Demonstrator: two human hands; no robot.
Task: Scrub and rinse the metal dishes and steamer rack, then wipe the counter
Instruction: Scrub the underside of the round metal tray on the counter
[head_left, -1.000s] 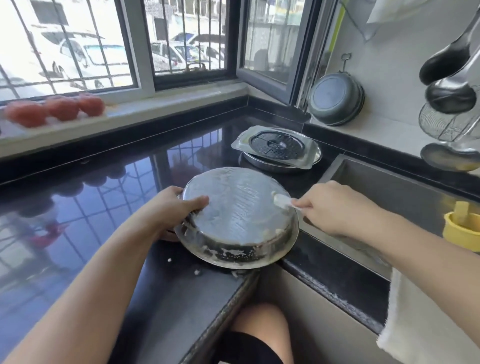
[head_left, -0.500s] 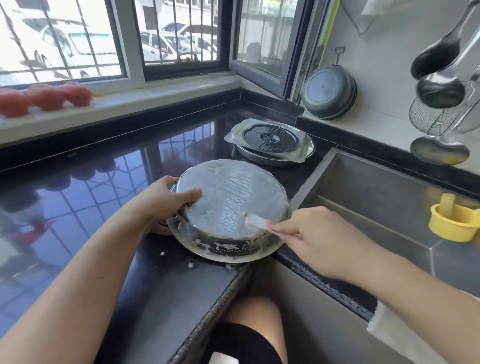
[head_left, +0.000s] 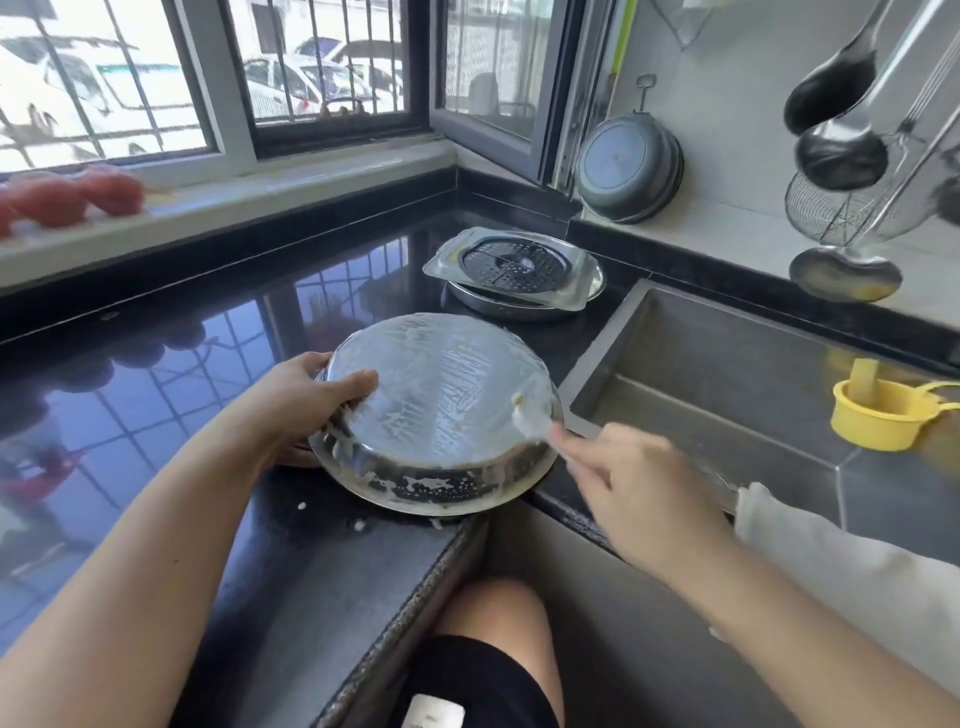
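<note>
A round metal dish (head_left: 441, 400) lies upside down and soapy on the black counter (head_left: 156, 395), at its front corner beside the sink. My left hand (head_left: 306, 395) grips the dish's left rim, thumb on the base. My right hand (head_left: 639, 488) pinches a small white scrubber (head_left: 530, 421) that touches the dish's right edge. Behind, a perforated steamer rack (head_left: 511, 267) rests on another metal dish (head_left: 498, 306).
The steel sink (head_left: 727, 374) lies to the right, with a yellow cup (head_left: 878, 415) at its far side. A white cloth (head_left: 852, 566) hangs over the sink's front edge. Ladles and a strainer (head_left: 852, 208) hang at the right wall; a dark pan (head_left: 628, 171) leans there. Tomatoes (head_left: 67, 200) sit on the windowsill.
My right hand has slid the scrubber from the dish's front right edge up along its right edge. The left hand keeps its grip on the rim.
</note>
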